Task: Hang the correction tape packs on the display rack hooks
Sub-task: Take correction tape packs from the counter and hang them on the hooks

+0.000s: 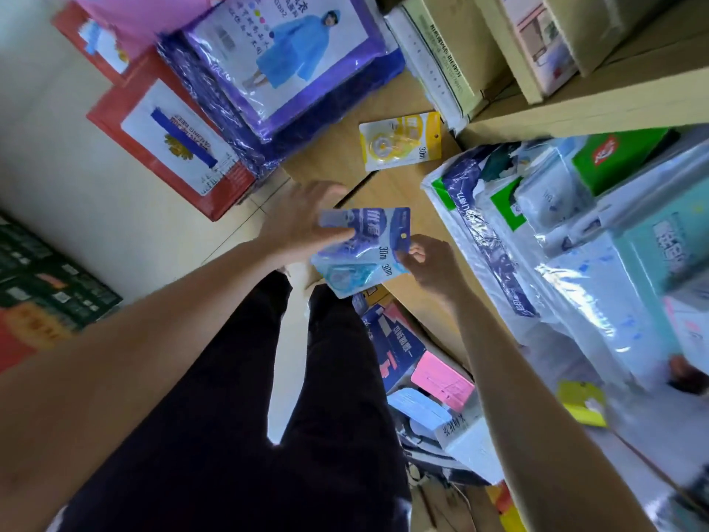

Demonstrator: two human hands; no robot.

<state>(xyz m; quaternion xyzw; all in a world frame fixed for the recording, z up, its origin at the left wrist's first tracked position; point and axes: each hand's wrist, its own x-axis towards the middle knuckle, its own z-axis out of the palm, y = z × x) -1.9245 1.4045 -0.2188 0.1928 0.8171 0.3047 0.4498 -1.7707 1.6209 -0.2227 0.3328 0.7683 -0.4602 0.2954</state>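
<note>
The person is looking down past both forearms, and the two hands are meeting in the middle of the view around the blue correction tape packs (364, 247). There are at least two of these, overlapping, a darker one above and a paler one below, each printed "30m". They are being held in the air above the dark trousers (326, 378), just off the edge of the wooden shelf (399, 201). The right hand (433, 266) is pinching the packs' right edge near the small hang hole, its thumb lying on the front and its other fingers curling behind. The left hand (303, 220) is gripping the opposite, left edge, its thumb lying across the front of the upper pack. Its remaining fingers are reaching past the top corner and are too blurred to tell how far they are bending. One yellow correction tape pack (401, 142) is lying flat on the shelf, well apart from both hands. It is sitting between a purple raincoat package (284, 63) and plastic-wrapped bundles (575, 243).
</note>
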